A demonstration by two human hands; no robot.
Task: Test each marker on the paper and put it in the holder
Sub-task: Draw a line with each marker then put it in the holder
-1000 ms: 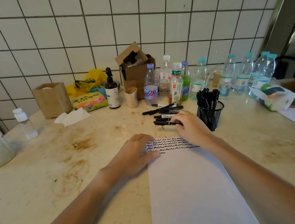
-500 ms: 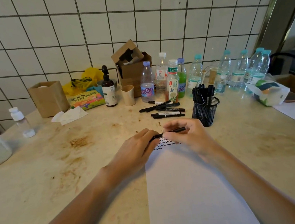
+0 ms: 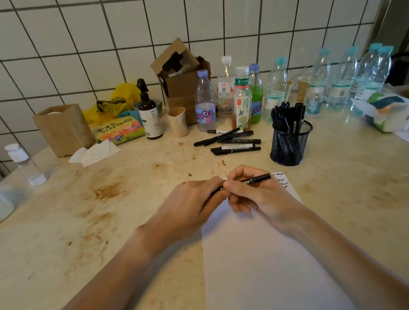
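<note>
While both hands (image 3: 227, 197) are gripping the marker (image 3: 257, 179) over the paper (image 3: 269, 260), a jerked cap is risking knocking the holder (image 3: 290, 145) at 1 o'clock.

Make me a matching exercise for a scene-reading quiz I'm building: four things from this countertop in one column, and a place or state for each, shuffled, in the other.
Things
1. held marker
2. mesh holder
3. loose markers
4. paper

Places or states
A. lying on the counter, left of the holder
B. gripped by both hands
C. flat under the hands, squiggles at its far edge
D. upright, full of black markers

Pairs: 1-B, 2-D, 3-A, 4-C
</note>
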